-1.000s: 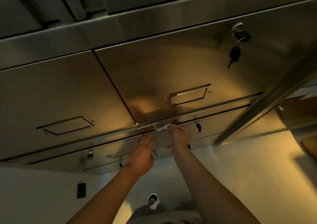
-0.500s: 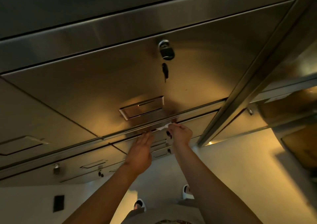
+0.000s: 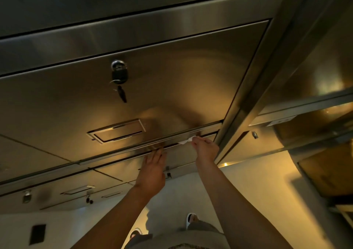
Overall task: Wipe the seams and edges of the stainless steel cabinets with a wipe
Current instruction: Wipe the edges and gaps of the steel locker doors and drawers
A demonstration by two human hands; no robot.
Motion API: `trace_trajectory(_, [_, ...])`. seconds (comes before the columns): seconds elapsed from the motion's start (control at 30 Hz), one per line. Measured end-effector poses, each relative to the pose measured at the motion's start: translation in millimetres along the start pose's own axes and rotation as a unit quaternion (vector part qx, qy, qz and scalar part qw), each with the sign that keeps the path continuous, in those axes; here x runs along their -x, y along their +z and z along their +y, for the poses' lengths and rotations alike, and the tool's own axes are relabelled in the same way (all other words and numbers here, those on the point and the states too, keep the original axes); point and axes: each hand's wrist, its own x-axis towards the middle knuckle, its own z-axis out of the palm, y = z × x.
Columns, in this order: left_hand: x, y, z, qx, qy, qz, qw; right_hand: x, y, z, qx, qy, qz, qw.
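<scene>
The head view looks steeply down the front of a bank of stainless steel cabinets [image 3: 191, 80], with the floor and the person's feet at the bottom of the picture. The right hand [image 3: 207, 149] has its fingers curled, pinching a small white wipe [image 3: 186, 141] and pressing it into the horizontal seam [image 3: 118, 154] that runs between the upper door and the row below, near where that seam meets the vertical frame post [image 3: 254, 96]. The left hand [image 3: 153, 169] lies flat against the lower door just beside the same seam, fingers straight and together, the fingertips [image 3: 159, 150] touching the seam's edge and holding nothing. The two hands are near each other but apart. On the upper door a lock [image 3: 118, 71] carries a key [image 3: 121, 94] hanging from it (a little blurred), and below it sits a recessed handle [image 3: 117, 130]. More locks and handles show on the lower doors at left, too dim to describe
</scene>
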Motion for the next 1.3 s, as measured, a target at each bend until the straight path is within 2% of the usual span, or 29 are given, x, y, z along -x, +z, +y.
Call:
trace_trajectory(0.27, [-12, 9, 33, -0.007, 0.000, -0.011, 1.000, -26, -29, -35, -0.032, 0.002, 0.013, 0.999])
trace_trajectory(0.47, [-10, 9, 47, -0.020, -0.030, -0.018, 0.999, -32, -42, -53, -0.071, -0.009, 0.020, 0.997])
trace_trajectory(1.03, [15, 22, 52, 0.003, -0.042, -0.028, 0.999, -19, -52, -17, 0.088, -0.031, 0.011, 0.996])
trace_trajectory(1.3, [39, 18, 31, 0.082, -0.023, 0.045, 0.995, 31, -33, 18, 0.132, -0.048, -0.058, 0.988])
